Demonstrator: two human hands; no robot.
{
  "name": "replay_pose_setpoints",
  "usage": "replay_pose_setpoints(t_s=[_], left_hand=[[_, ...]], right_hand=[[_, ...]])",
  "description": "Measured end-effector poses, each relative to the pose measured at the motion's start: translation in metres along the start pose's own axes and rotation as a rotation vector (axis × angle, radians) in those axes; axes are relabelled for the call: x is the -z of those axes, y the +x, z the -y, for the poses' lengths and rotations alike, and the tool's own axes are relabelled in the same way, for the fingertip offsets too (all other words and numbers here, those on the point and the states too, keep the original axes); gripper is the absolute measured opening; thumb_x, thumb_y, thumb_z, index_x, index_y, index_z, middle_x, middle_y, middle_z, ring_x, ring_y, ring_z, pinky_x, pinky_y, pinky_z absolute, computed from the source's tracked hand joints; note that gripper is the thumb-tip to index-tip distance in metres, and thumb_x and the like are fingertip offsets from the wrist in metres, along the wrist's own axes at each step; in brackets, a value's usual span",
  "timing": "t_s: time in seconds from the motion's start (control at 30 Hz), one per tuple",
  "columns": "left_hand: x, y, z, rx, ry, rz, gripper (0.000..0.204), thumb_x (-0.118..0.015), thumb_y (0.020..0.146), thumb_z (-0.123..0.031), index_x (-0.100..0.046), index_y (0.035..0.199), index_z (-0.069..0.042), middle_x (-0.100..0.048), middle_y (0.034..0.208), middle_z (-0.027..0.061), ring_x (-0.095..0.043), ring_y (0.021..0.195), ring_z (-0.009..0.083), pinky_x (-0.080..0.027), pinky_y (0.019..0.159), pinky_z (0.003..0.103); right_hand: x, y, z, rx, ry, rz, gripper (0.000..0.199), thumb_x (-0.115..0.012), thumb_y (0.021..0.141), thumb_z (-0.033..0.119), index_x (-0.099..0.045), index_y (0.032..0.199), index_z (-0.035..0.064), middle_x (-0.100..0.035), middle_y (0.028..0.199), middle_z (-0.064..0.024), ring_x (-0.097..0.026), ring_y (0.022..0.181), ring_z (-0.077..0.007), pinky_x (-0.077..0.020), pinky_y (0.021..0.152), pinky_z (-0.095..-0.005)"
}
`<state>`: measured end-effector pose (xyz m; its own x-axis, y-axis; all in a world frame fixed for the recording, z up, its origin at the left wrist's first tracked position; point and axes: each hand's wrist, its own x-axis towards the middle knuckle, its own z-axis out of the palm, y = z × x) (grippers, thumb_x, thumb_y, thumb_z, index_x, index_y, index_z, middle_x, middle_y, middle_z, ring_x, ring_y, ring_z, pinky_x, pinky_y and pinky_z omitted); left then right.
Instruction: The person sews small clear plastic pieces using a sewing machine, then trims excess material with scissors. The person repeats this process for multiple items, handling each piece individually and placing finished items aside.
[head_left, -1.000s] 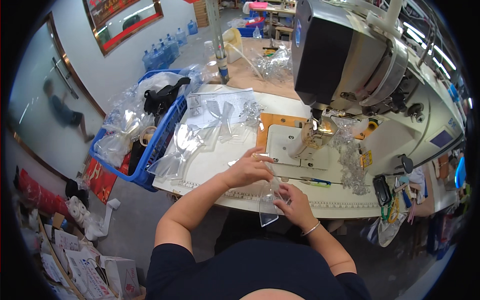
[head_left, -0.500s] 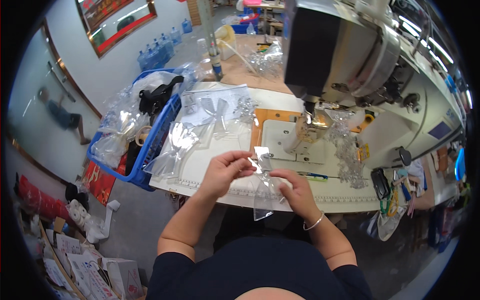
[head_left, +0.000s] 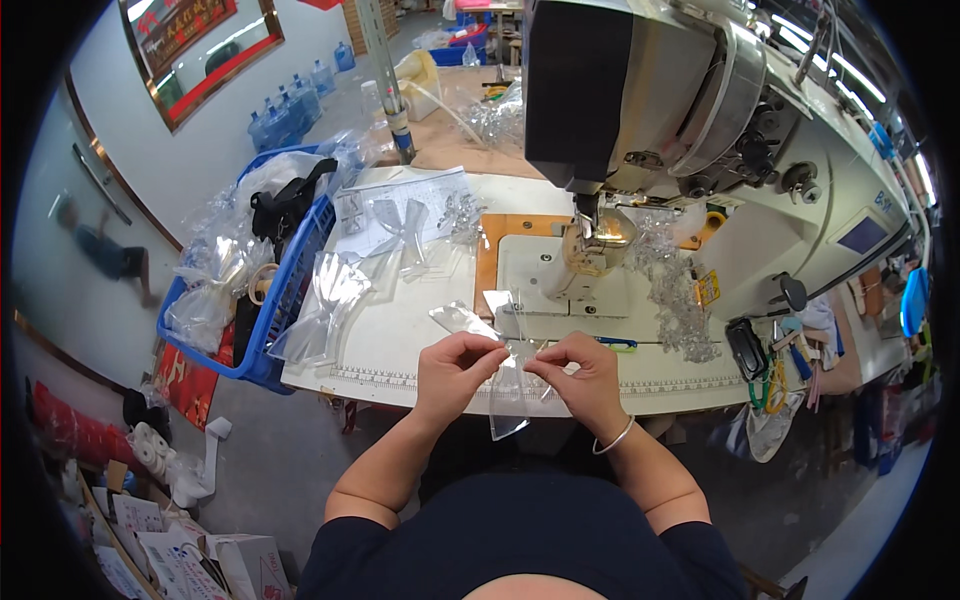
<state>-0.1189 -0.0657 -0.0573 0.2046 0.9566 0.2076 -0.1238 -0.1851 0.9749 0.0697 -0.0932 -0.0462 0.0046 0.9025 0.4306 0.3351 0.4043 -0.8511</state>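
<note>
Between my hands, over the near edge of the sewing table, is a see-through plastic piece with strips crossing at the middle. My left hand pinches it on the left side of the crossing, thumb against fingertips. On the other side my right hand is closed in a pinch too, with a thin clear sliver beside its fingertips. Just beyond stands the sewing machine, its post and needle area apart from my hands. Similar clear pieces lie in a heap to the left.
A blue basket of plastic bags adjoins the table's left side. Another crossed piece rests on a printed sheet. Clear scraps cover the table right of the post. A slim blue-green tool lies beyond my right hand.
Both hands have drawn into pinches close to the crossing. One clear strip now slants out to the far left above my left hand. The whole view has shifted slightly.
</note>
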Motion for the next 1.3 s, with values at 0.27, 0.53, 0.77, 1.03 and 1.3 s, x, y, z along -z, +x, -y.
replay_pose_setpoints(t_s=[0.27,0.53,0.77,1.03,1.3], left_hand=[[-0.001,0.001,-0.007,0.007,-0.086,0.054,0.011,-0.066,0.086,-0.001,-0.064,0.096,0.002,-0.065,0.085,0.0046,-0.062,0.076,0.0089,-0.05,0.067,0.021],[-0.005,0.002,-0.009,0.035,-0.189,0.141,0.016,-0.063,0.087,-0.001,-0.063,0.102,0.003,-0.065,0.084,0.0052,-0.062,0.076,0.0101,-0.05,0.068,0.023],[0.012,0.001,0.003,0.161,-0.323,0.01,0.015,-0.061,0.087,0.0,-0.061,0.102,0.004,-0.065,0.081,0.0087,-0.065,0.071,0.0156,-0.052,0.064,0.026],[0.01,0.004,-0.001,0.226,-0.489,-0.058,0.021,-0.061,0.089,-0.006,-0.058,0.11,-0.001,-0.063,0.083,0.0059,-0.064,0.074,0.0157,-0.051,0.063,0.023],[0.0,0.007,0.0,0.209,-0.539,-0.039,0.02,-0.061,0.09,-0.007,-0.058,0.109,-0.002,-0.063,0.085,0.0051,-0.063,0.075,0.0153,-0.051,0.064,0.024]], right_hand=[[0.017,0.001,0.017,-0.243,0.02,0.186,0.012,-0.078,0.073,0.006,-0.068,0.077,0.0019,-0.061,0.073,-0.0039,-0.056,0.062,-0.0094,-0.0445,0.057,-0.0225],[0.021,-0.003,0.021,-0.129,0.052,0.179,0.01,-0.073,0.077,0.007,-0.068,0.084,0.0025,-0.061,0.073,-0.0045,-0.057,0.063,-0.011,-0.0453,0.058,-0.0242],[0.061,0.001,-0.014,-0.229,-0.143,0.218,0.011,-0.068,0.081,0.012,-0.069,0.087,0.0026,-0.067,0.081,-0.0089,-0.063,0.072,-0.0175,-0.049,0.066,-0.0287],[0.17,-0.001,-0.062,-0.367,-1.021,-0.324,0.031,-0.076,0.07,0.014,-0.063,0.095,0.0025,-0.058,0.096,-0.0147,-0.059,0.085,-0.0345,-0.0484,0.074,-0.0411],[0.175,-0.003,-0.096,-0.3,-0.687,-0.524,0.036,-0.072,0.067,-0.001,-0.063,0.101,0.0013,-0.055,0.108,-0.0142,-0.061,0.076,-0.0315,-0.0505,0.074,-0.0368]])
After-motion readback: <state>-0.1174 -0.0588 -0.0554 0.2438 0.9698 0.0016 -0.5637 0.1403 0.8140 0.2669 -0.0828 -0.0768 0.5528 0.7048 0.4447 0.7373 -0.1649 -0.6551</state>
